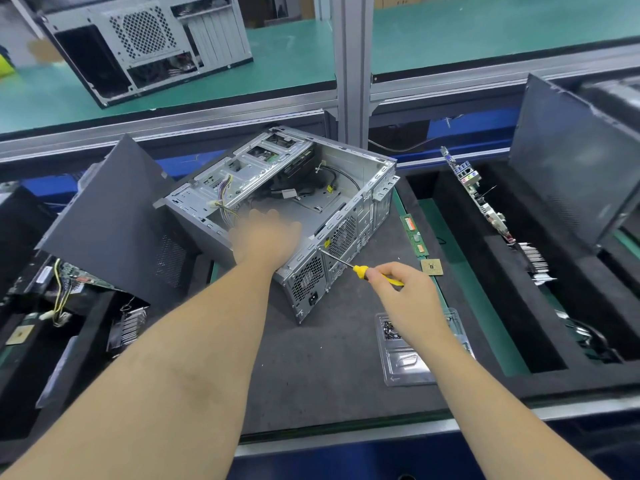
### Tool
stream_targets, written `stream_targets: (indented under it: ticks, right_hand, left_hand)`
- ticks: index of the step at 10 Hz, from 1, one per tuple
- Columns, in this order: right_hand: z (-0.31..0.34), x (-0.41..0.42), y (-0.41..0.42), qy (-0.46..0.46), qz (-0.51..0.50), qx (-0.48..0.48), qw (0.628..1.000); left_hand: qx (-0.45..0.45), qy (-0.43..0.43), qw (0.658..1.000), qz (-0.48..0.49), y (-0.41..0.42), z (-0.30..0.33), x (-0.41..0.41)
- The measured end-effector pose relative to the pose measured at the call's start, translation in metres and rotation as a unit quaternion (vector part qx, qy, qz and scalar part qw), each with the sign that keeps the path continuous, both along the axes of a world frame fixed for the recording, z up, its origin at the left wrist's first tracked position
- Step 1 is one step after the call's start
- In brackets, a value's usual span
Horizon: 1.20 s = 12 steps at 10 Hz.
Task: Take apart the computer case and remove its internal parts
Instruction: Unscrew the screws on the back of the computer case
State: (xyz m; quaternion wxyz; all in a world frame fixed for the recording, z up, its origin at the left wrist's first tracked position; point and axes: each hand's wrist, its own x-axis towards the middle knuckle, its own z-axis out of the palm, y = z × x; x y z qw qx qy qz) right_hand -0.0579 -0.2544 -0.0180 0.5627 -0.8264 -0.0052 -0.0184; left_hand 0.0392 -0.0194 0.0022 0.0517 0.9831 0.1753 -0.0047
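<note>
An open silver computer case (pixel 349 161) lies on its side on the dark mat (pixel 325 368), with loose cables and a drive cage inside. My left hand (pixel 266 237) reaches into the case over its near wall, fingers spread and blurred, holding nothing that I can see. My right hand (pixel 401 289) grips a yellow-handled screwdriver (pixel 360 271); its tip touches the case's rear panel beside the fan grille.
A RAM stick (pixel 414 233) and a CPU chip (pixel 432 267) lie right of the case. A clear plastic tray (pixel 405 362) with screws sits under my right wrist. Black foam bins hold a motherboard (pixel 474 192) at right and parts at left. A dark side panel (pixel 114 220) leans at left.
</note>
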Motion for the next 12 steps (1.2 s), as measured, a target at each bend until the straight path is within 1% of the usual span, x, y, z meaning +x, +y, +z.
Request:
stream_targets:
  ticks: [1, 2, 3, 4, 5, 6, 7, 8, 9, 10, 11, 12]
  right_hand:
    - [0.005, 0.001, 0.005, 0.133, -0.029, 0.183, 0.974]
    - [0.009, 0.002, -0.001, 0.214, -0.035, 0.306, 0.927]
    - [0.013, 0.003, -0.005, 0.314, -0.023, 0.368, 0.875]
    - [0.015, 0.004, -0.005, 0.370, -0.012, 0.344, 0.863]
    - [0.013, 0.005, -0.004, 0.300, 0.011, 0.237, 0.924]
    - [0.008, 0.007, -0.006, 0.127, 0.012, 0.042, 0.991]
    - [-0.001, 0.003, -0.007, -0.022, 0.024, -0.112, 0.993]
    - [-0.005, -0.001, -0.003, -0.019, 0.006, -0.100, 0.995]
    - [0.000, 0.002, 0.001, 0.098, -0.022, 0.036, 0.994]
    - [0.010, 0.006, -0.005, 0.227, -0.023, 0.262, 0.938]
    - [0.017, 0.008, -0.008, 0.314, -0.024, 0.350, 0.882]
    - [0.015, 0.005, -0.006, 0.369, -0.013, 0.350, 0.861]
  left_hand:
    - [-0.003, 0.002, 1.000, 0.001, 0.000, 0.000, 0.000]
    - [-0.005, 0.001, 1.000, 0.002, 0.000, 0.000, 0.000]
    - [-0.003, 0.000, 1.000, 0.001, 0.000, 0.000, 0.000]
    - [-0.004, 0.001, 1.000, 0.002, 0.000, 0.000, 0.000]
    - [0.000, 0.003, 1.000, 0.002, 0.000, 0.000, 0.000]
    - [0.003, 0.005, 1.000, 0.002, 0.000, 0.000, 0.001]
    - [0.003, 0.005, 1.000, 0.003, 0.000, -0.001, 0.000]
    - [0.003, 0.002, 1.000, 0.003, 0.000, 0.000, 0.000]
    - [0.002, 0.003, 1.000, 0.002, 0.000, 0.000, -0.001]
    - [-0.001, 0.001, 1.000, 0.002, 0.000, 0.000, -0.001]
    - [-0.002, 0.000, 1.000, 0.002, 0.000, 0.000, 0.000]
    - [-0.003, 0.001, 1.000, 0.003, 0.001, -0.001, 0.001]
